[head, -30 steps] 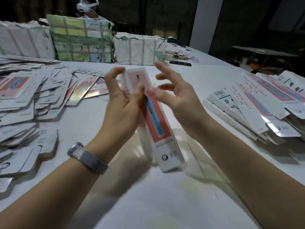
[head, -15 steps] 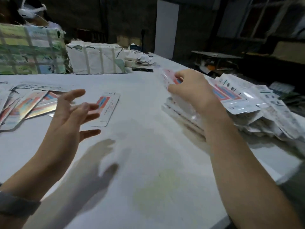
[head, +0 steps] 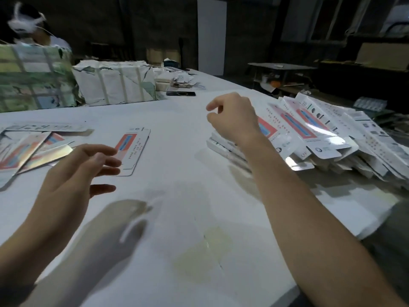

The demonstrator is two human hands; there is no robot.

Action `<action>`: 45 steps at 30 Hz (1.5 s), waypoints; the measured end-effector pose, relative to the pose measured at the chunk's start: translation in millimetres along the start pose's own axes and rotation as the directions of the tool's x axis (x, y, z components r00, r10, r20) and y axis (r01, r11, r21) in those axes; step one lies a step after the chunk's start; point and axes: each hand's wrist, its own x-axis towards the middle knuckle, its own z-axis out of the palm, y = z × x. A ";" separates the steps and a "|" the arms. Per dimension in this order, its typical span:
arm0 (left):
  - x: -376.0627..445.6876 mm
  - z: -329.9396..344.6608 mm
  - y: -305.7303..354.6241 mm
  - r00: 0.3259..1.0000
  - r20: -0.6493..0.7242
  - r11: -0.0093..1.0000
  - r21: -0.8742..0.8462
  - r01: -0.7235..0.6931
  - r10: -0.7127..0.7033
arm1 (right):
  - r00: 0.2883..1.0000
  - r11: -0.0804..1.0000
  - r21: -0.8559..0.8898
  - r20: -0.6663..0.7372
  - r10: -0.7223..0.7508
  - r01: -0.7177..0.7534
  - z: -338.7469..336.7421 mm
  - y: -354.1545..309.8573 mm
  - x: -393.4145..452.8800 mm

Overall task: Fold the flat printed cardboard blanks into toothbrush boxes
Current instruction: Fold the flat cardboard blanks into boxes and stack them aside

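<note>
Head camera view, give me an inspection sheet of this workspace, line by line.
Surface: white table with a yellowish stain near the front.
Job's things: single flat blank lying alone mid-table; scattered flat blanks at left; pile of folded boxes at right.
Clutter: strapped white bundle, green printed bundle, dark phone and paper scraps at the far edge.
Grippers: left hand open, holding nothing, near the single blank; right hand loosely curled above the pile, holding nothing.
Cables: nothing seen.
Surroundings: dim room, another person behind the bundles, a low table beyond.
</note>
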 end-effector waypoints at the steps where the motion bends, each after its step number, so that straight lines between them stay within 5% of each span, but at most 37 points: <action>1: -1.1 0.9 2.4 1.000 -0.010 1.000 0.023 -0.004 0.004 | 0.999 0.977 0.211 0.037 0.004 -0.012 4.1 -9.9 -5.7; 4: -3.5 -0.1 9.8 0.998 -0.052 0.990 0.140 -0.026 0.034 | 0.959 0.623 0.752 0.283 -0.009 -0.216 17.9 -40.9 -28.9; 6: -3.7 -5.5 12.7 0.995 -0.057 0.947 0.316 -0.060 0.082 | 0.907 0.405 0.847 0.411 -0.087 -0.345 28.4 -52.8 -41.6; 9: -0.7 -21.5 8.8 0.991 -0.012 0.734 0.673 -0.090 0.132 | 0.836 0.293 0.846 0.510 -0.203 -0.446 45.1 -64.1 -59.8; 12: 5.6 -43.4 3.2 0.990 -0.096 0.462 0.886 0.040 0.099 | 0.773 0.316 0.822 0.560 -0.296 -0.475 59.7 -72.2 -79.1; 16: 10.1 -78.5 4.2 0.951 -0.306 0.172 0.940 0.296 0.036 | 0.713 0.421 0.801 0.583 -0.390 -0.425 72.6 -78.6 -100.4; 20: 6.1 -105.0 -3.4 0.864 -0.487 0.038 0.868 0.495 -0.125 | 0.660 0.469 0.789 0.601 -0.452 -0.397 78.7 -84.1 -115.7; 24: 3.2 -113.2 -9.7 0.796 -0.556 -0.022 0.823 0.568 -0.240 | 0.624 0.506 0.784 0.605 -0.495 -0.359 82.0 -93.2 -124.5; 35: 4.3 -115.8 -2.5 0.897 -0.434 0.003 0.900 0.435 -0.083 | 0.642 0.462 0.802 0.587 -0.494 -0.378 89.6 -104.8 -122.0; 41: 3.4 -119.2 -5.5 0.808 -0.552 -0.065 0.831 0.552 -0.205 | 0.646 0.467 0.803 0.583 -0.492 -0.370 91.1 -99.9 -123.2; 45: 5.8 -113.8 -3.3 0.888 -0.453 -0.062 0.891 0.449 -0.079 | 0.642 0.471 0.800 0.588 -0.492 -0.372 89.6 -99.0 -124.2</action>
